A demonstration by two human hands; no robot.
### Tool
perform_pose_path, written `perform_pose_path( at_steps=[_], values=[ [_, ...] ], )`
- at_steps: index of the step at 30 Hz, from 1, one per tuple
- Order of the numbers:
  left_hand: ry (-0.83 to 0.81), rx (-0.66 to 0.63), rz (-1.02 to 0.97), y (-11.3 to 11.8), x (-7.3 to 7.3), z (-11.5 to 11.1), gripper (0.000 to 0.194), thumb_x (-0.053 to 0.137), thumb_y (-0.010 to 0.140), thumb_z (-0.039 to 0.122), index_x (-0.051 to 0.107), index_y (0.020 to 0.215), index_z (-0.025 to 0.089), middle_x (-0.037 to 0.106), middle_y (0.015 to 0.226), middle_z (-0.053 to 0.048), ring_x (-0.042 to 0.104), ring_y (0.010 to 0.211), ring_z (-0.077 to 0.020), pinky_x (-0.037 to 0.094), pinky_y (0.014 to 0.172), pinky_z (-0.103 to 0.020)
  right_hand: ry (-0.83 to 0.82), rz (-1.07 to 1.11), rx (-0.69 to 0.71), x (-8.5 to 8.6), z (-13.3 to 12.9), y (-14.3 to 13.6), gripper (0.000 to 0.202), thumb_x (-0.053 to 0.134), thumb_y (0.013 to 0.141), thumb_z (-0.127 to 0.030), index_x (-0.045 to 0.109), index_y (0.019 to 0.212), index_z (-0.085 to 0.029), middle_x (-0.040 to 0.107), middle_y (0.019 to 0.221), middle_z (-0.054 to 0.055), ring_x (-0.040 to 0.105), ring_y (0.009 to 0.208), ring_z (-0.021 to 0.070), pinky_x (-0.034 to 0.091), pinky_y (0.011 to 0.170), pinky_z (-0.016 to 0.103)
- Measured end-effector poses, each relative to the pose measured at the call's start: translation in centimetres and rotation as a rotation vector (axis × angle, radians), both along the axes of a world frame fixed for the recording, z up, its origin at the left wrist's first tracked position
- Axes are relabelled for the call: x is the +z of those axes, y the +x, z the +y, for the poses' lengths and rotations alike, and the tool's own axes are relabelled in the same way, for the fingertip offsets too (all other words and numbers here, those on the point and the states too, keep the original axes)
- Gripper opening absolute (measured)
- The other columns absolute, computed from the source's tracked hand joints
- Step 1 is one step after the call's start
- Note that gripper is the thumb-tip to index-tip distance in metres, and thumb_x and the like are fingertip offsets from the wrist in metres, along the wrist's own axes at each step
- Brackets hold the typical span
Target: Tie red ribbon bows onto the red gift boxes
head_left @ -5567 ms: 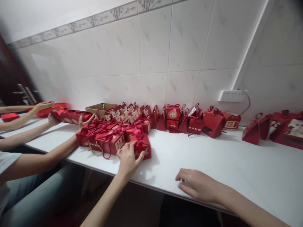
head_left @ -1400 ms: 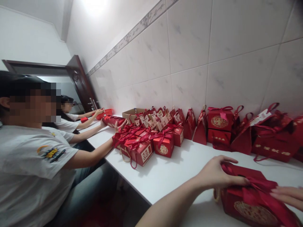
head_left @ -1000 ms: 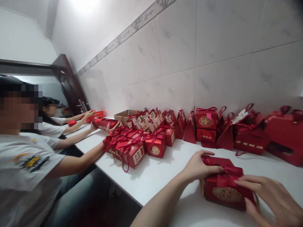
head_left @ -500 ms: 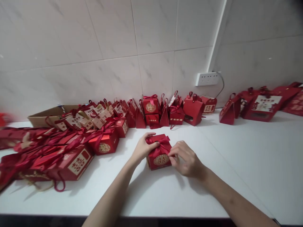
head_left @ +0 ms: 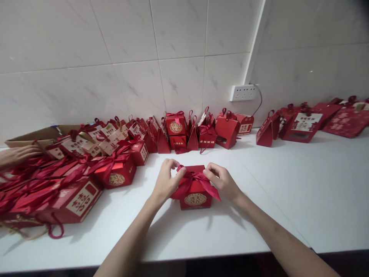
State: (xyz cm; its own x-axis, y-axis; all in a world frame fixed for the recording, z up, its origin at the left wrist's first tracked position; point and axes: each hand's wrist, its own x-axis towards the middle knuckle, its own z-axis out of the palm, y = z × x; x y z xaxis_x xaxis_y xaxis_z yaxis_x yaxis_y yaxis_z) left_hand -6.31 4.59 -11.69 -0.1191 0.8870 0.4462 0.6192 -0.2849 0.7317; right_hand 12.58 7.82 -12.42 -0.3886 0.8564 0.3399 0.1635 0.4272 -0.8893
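A small red gift box [head_left: 195,200] with a round gold emblem on its front stands on the white table. A dark red ribbon [head_left: 211,189] is tied in a bow over its top, its tails hanging down at both sides. My left hand [head_left: 169,179] pinches the bow's left loop between thumb and fingers. At the right of the bow, my right hand [head_left: 220,180] pinches the ribbon's right loop.
Many ribboned red boxes [head_left: 72,204] crowd the left of the white table [head_left: 259,223], with a cardboard tray [head_left: 31,136] behind. Another person's hand [head_left: 20,156] rests over them. Red boxes [head_left: 227,129] line the tiled wall, below a white power socket [head_left: 243,93].
Both hands have shifted to the bow's two sides, and the ribbon tails now spread outward. The box faces more squarely forward. Another person's hand has appeared at the left. The view has turned slightly.
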Motion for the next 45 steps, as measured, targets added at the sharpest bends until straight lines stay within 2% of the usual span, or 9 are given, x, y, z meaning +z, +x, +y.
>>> perform_pose_path(
  at_steps=[4,11,21,27,33,37,40,42,45],
  values=[
    [-0.174,-0.069,-0.022,-0.4,0.9,-0.2,0.027,0.048,0.077,0.042,0.043,0.063,0.019,0.048,0.059,0.003,0.043,0.058,-0.0126,0.033,0.056,-0.025,-0.029,-0.076,0.035,0.3,0.2,0.2,0.036,0.053,0.077,-0.043,0.035,0.055,-0.021,0.038,0.052,-0.005,0.036,0.051,0.0107,0.028,0.052,0.026],
    [-0.244,-0.115,-0.127,-0.5,0.8,0.2,0.039,0.046,0.076,0.051,0.037,0.057,0.019,0.039,0.055,0.005,0.035,0.053,-0.0098,0.028,0.052,-0.022,-0.290,0.058,0.102,0.3,1.1,0.3,0.044,0.057,0.071,-0.055,0.041,0.052,-0.019,0.038,0.049,-0.006,0.032,0.047,0.0080,0.023,0.049,0.025],
    [-0.148,0.012,-0.218,1.5,0.0,-0.4,0.036,0.043,0.081,0.041,0.030,0.055,0.020,0.034,0.053,0.005,0.031,0.052,-0.0092,0.027,0.051,-0.022,-0.593,0.349,0.144,-0.4,1.5,0.4,0.035,0.071,0.065,-0.048,0.061,0.070,-0.015,0.063,0.065,0.003,0.060,0.064,0.0159,0.045,0.063,0.029],
    [-0.137,0.018,-0.291,1.6,-0.7,-0.5,0.036,0.044,0.082,0.042,0.029,0.058,0.020,0.031,0.055,0.006,0.029,0.052,-0.0089,0.024,0.049,-0.021,-0.570,0.306,0.118,-0.3,1.6,0.5,0.035,0.069,0.066,-0.049,0.061,0.070,-0.015,0.064,0.062,0.004,0.060,0.060,0.0168,0.046,0.058,0.030],
    [-0.116,0.066,-0.288,1.9,-0.7,-0.7,0.034,0.043,0.083,0.038,0.027,0.058,0.020,0.030,0.056,0.006,0.029,0.054,-0.0096,0.024,0.050,-0.022,-0.665,0.362,0.096,-0.2,1.8,0.3,0.034,0.073,0.057,-0.044,0.055,0.063,-0.016,0.058,0.057,-0.001,0.053,0.053,0.0114,0.040,0.055,0.025],
    [-0.169,0.018,-0.339,1.7,-0.5,-0.4,0.036,0.046,0.081,0.040,0.028,0.057,0.020,0.030,0.054,0.006,0.028,0.052,-0.0091,0.025,0.049,-0.022,-0.473,0.235,0.023,-0.3,2.0,0.5,0.041,0.066,0.063,-0.048,0.040,0.051,-0.019,0.040,0.047,-0.007,0.033,0.044,0.0062,0.026,0.046,0.023],
    [-0.181,-0.010,-0.395,1.4,-0.4,-0.1,0.034,0.052,0.078,0.042,0.036,0.058,0.019,0.039,0.055,0.005,0.037,0.054,-0.0097,0.031,0.053,-0.022,-0.304,0.210,-0.015,-0.3,2.2,0.8,0.040,0.056,0.071,-0.053,0.040,0.056,-0.019,0.038,0.052,-0.006,0.035,0.048,0.0082,0.030,0.049,0.024],
    [-0.181,-0.001,-0.444,1.3,-0.4,0.1,0.030,0.058,0.075,0.043,0.043,0.065,0.018,0.047,0.062,0.004,0.044,0.060,-0.0109,0.036,0.057,-0.023,-0.202,0.211,-0.036,-0.3,2.2,1.0,0.035,0.052,0.075,-0.054,0.048,0.070,-0.019,0.045,0.063,-0.004,0.046,0.059,0.0115,0.038,0.058,0.026],
    [-0.247,-0.015,-0.537,1.4,-0.3,0.1,0.035,0.067,0.068,0.043,0.049,0.084,0.017,0.057,0.082,-0.001,0.055,0.073,-0.0145,0.043,0.064,-0.025,-0.082,0.127,-0.023,-0.4,1.9,1.1,0.042,0.056,0.073,-0.053,0.050,0.099,-0.021,0.055,0.099,0.005,0.053,0.097,0.0202,0.043,0.081,0.033]
  ],
)
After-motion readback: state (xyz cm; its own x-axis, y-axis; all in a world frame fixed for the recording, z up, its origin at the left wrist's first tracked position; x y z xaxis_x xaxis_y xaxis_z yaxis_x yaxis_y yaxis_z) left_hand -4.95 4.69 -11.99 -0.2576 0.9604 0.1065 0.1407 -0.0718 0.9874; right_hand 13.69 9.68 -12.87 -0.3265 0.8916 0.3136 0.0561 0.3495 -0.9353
